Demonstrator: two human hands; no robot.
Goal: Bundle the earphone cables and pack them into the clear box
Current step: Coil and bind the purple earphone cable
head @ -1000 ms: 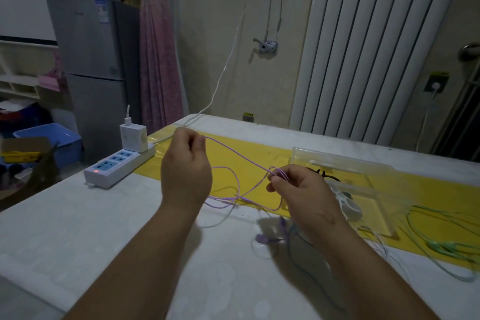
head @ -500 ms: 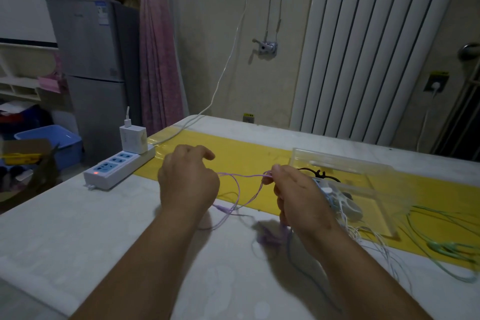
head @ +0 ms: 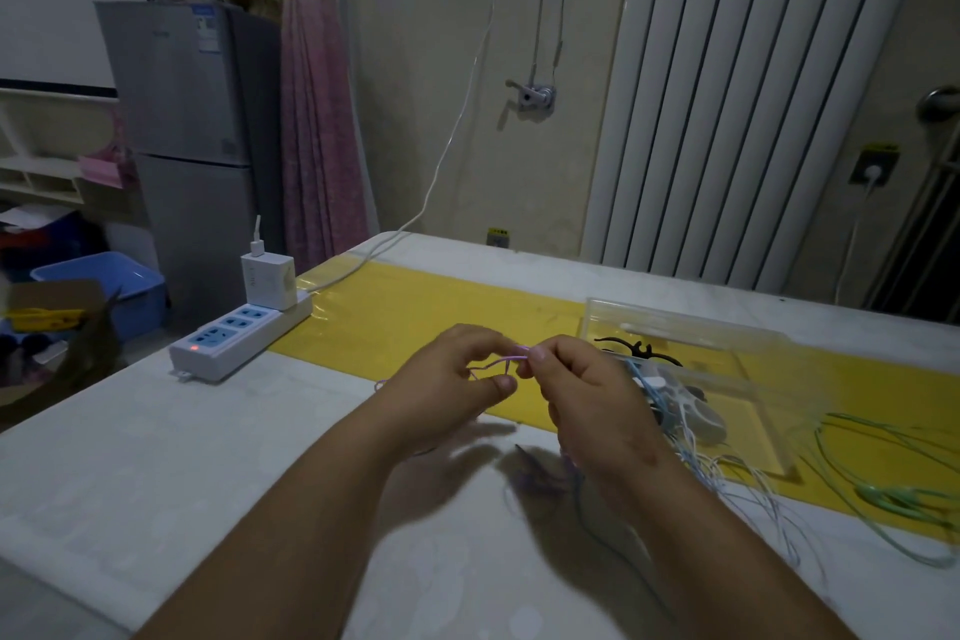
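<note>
A thin purple earphone cable (head: 506, 360) runs in a short loop between my two hands above the table. My left hand (head: 449, 379) pinches one side of it, and my right hand (head: 587, 390) pinches the other, fingertips nearly touching. More purple cable (head: 540, 481) lies on the table under my right wrist. The clear box (head: 737, 353) stands open just right of my right hand, with a bundled blue-white earphone (head: 691, 405) and a black tie (head: 631, 348) inside. Loose white cables (head: 743, 489) and a green earphone cable (head: 893, 489) lie to the right.
A white power strip (head: 234, 338) with a charger plugged in sits at the table's left edge. A yellow strip (head: 415, 312) crosses the white table top. A fridge, a pink curtain and a white radiator stand behind the table.
My left hand has come down and to the right, closing the gap to my right hand. The long stretched purple cable is now gathered into a short loop between the fingertips.
</note>
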